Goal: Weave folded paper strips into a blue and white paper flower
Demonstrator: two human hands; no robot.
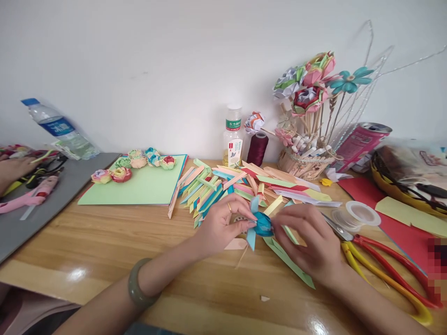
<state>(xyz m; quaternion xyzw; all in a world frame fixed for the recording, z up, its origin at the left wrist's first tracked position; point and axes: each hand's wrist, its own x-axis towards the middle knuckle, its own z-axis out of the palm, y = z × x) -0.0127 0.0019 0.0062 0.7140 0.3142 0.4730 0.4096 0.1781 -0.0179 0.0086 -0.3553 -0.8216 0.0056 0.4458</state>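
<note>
A: You're prob. shaping the blue paper [264, 225] above the worktop [209, 293], L hand [221, 225] pinching it.
B: Yep, R hand [310, 237]'s half-curling at its edge, can't tell if gripping; next move's needing light pressure, imo.

At your far left, near the white wall [174, 70], you can see one clear bottle [58, 128] with a blue cap [30, 101]. Near the middle of your view there is another clear bottle [233, 143], which has a green label [233, 124]. To your right you have a pink can [363, 142], and beside it a basket [380, 181] which holds a plastic bag [415, 160]
</note>
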